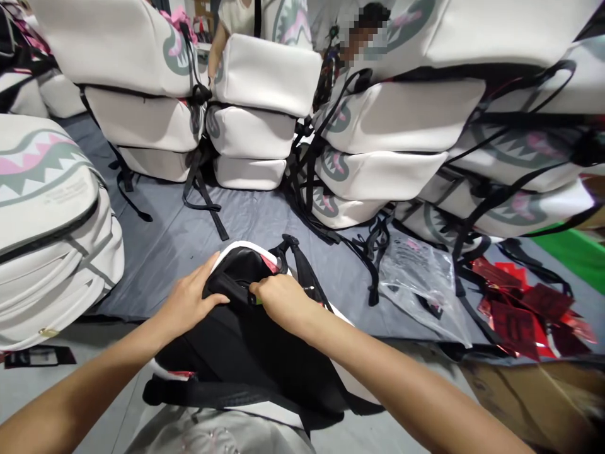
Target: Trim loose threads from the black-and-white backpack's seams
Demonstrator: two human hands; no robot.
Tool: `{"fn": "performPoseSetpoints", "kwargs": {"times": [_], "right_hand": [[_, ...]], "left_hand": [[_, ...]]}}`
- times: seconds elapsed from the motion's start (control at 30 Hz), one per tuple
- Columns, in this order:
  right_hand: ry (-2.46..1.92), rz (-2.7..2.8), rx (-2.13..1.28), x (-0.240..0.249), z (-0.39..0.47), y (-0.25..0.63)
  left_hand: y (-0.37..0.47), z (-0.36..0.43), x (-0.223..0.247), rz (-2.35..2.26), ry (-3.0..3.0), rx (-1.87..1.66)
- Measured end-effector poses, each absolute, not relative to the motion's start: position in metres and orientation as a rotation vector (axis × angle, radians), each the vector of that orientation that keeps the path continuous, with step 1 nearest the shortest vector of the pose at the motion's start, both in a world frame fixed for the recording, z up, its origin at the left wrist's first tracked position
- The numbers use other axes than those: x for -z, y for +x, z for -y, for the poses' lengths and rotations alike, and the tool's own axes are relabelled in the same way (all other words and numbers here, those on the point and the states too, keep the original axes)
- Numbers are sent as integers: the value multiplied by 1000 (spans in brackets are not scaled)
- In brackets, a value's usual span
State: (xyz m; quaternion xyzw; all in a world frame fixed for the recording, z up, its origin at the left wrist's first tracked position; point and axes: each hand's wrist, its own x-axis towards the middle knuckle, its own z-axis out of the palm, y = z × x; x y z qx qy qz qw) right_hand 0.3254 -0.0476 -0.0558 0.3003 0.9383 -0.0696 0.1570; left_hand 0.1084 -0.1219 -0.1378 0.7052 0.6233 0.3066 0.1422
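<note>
A black and white backpack (265, 353) lies with its black strap side up at the near edge of the table, its top compartment open. My left hand (196, 296) grips the white rim on the left of the opening, thumb inside against the black lining. At the right of the opening, my right hand (283, 302) is closed in a fist, its fingertips at a dark edge of the backpack. A small green and metallic bit shows beside those fingertips. What lies inside the compartment is hidden in shadow.
Stacked white backpacks (265, 132) line the back of the grey-covered table (161, 246). More backpacks (51, 221) stand at left. Clear plastic bags (420, 284) and red packets (520, 315) lie at right, above a cardboard box (529, 397). A person (236, 19) stands behind the stacks.
</note>
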Motion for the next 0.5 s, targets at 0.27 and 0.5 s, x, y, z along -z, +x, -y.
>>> {"fn": "performPoseSetpoints", "kwargs": {"times": [0.27, 0.5], "right_hand": [[1097, -2903, 565, 51, 41, 295], [1181, -2859, 694, 59, 34, 282]], "left_hand": [[107, 120, 136, -1711, 2068, -881], [111, 119, 136, -1724, 2049, -858]]}}
